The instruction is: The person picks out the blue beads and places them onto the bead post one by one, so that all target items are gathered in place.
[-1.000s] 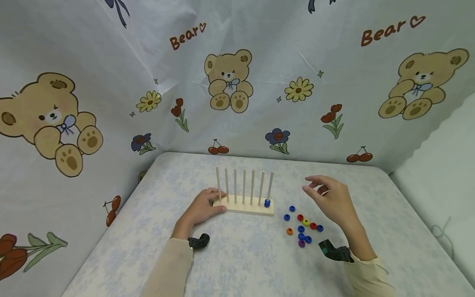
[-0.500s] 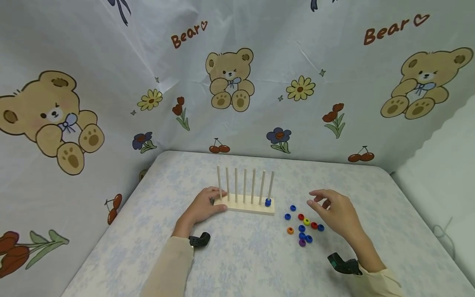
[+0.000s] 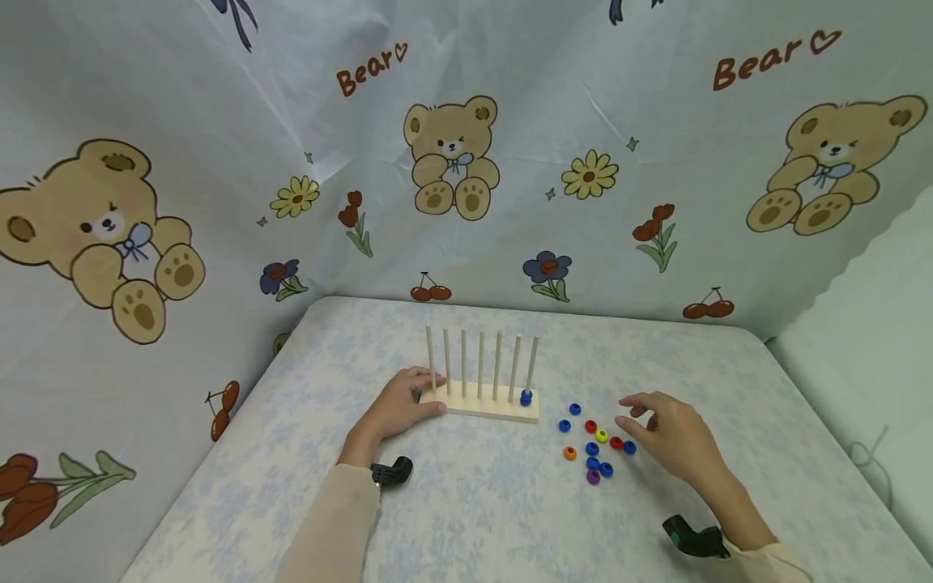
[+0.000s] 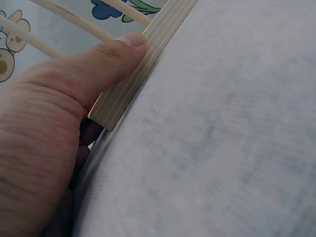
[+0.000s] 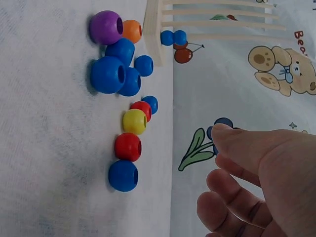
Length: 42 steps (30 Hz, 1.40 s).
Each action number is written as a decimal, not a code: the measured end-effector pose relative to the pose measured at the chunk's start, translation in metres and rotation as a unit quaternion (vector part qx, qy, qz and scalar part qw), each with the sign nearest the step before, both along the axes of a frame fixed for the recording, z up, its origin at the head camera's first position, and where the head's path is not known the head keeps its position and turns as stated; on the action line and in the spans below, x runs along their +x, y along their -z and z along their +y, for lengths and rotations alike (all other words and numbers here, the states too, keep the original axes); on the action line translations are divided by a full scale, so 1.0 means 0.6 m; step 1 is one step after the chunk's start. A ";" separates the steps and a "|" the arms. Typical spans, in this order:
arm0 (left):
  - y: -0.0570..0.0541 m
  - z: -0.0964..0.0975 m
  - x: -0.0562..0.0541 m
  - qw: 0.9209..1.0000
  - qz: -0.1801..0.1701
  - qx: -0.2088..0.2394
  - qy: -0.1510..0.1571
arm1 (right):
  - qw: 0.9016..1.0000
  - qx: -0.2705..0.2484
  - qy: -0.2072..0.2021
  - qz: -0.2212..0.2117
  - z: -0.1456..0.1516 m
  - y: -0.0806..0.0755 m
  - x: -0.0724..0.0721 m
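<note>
Nearest lie two beige sleeves [image 3: 328, 526] over the counter [image 3: 481, 518], with a black device [image 3: 392, 471] at the left wrist and a similar device [image 3: 695, 538] at the right. The closest loose bead is a purple bead [image 3: 594, 478]; three blue beads [image 3: 607, 470] crowd just beyond it, and an orange bead [image 3: 570, 453] sits to their left. The right hand [image 3: 674, 437] hangs above the counter just right of the beads, thumb and forefinger parted, the other fingers loosely curved.

By its fingertips a slanting row leads away: an end blue bead [image 3: 630, 448], a red bead [image 3: 616, 443], a yellow bead [image 3: 601, 436], then red and blue again. Another blue bead [image 3: 564, 426] lies left of that row (eleven loose ones, all told).

Over to the left, the left hand [image 3: 397, 405] grips the left end of a wooden rack [image 3: 481, 401], thumb on the front edge, fingers reaching behind the leftmost peg. The rack stands upright, left of the beads, with seven pale pegs [image 3: 480, 364]; two stacked blue beads [image 3: 526, 397] are threaded on the rightmost. At the back hangs a cloth [image 3: 496, 243] printed with bears, flowers and cherries.
</note>
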State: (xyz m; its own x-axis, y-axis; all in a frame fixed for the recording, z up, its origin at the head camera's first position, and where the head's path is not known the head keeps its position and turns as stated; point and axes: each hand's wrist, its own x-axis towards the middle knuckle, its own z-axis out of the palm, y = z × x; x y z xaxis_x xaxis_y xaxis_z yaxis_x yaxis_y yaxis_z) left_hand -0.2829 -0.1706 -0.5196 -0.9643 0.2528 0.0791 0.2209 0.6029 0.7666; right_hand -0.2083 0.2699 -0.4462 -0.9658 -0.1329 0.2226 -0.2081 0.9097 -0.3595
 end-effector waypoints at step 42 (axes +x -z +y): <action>0.006 -0.002 -0.005 1.000 0.002 -0.010 -0.004 | 0.992 0.034 -0.001 -0.121 0.047 0.072 0.004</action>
